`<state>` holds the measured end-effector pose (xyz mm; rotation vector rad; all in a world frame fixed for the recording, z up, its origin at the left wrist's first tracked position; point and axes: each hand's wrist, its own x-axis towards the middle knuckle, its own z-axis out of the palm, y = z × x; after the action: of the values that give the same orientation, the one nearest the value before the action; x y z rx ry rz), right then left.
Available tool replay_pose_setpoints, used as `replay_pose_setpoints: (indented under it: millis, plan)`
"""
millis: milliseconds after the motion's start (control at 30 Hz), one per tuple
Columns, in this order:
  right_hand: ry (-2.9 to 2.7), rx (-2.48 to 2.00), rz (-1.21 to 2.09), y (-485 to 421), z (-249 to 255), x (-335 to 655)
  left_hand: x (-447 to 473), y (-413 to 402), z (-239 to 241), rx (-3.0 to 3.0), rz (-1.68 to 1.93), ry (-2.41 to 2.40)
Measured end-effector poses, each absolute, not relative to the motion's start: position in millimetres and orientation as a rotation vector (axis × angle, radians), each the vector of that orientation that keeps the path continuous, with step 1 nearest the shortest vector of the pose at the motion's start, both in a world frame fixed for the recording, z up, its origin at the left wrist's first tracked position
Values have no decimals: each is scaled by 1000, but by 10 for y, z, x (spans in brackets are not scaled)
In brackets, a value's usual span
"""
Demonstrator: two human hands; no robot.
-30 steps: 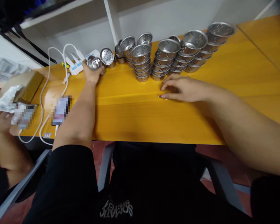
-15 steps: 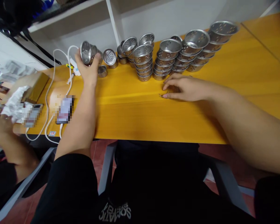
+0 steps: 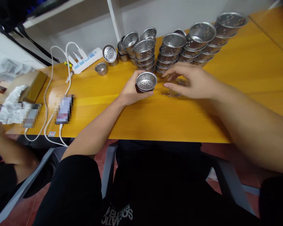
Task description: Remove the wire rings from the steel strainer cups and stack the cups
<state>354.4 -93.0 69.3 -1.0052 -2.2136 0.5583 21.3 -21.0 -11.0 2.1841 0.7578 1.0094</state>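
Note:
My left hand (image 3: 131,89) is wrapped around a perforated metal cup (image 3: 146,82), held mouth up over the middle of the table; whether a second cup is nested under it I cannot tell. Just to the right hovers my right hand (image 3: 187,80), thumb and fingers apart. Beneath and beside its fingers lie thin wire pieces (image 3: 171,93), partly hidden. Behind both hands stand stacks of perforated cups, including a stack on the left (image 3: 145,51), a middle stack (image 3: 172,47) and a taller one at the right (image 3: 230,26).
A small metal cup (image 3: 101,69) stands near a white power strip (image 3: 88,61). White cables run to a phone (image 3: 65,110) on the left. Another person's arm (image 3: 9,147) rests at the far left, near crumpled white wrapping (image 3: 14,110). A shelf (image 3: 91,31) stands behind the table.
My left hand has brought the metal cup from the back left to the middle, beside my right hand. My right hand has shifted slightly, and more wire pieces show beneath it.

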Motion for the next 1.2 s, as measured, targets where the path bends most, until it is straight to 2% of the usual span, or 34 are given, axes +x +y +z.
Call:
replay_pose_setpoints:
  millis: [300,433,800,1200]
  plan:
    - [-2316,-904,618,-967,616,3353,310,-279,-216,2214,927,721]
    - [-2273,-900,609,-969,611,3370,302,-270,-271,2189,999,687]
    - [-2325,-886,526,-1050,653,3234,275,-397,13,2282,1021,573]
    - [-2249,-974,557,-1055,746,3285,261,-249,-38,2438,1073,597]
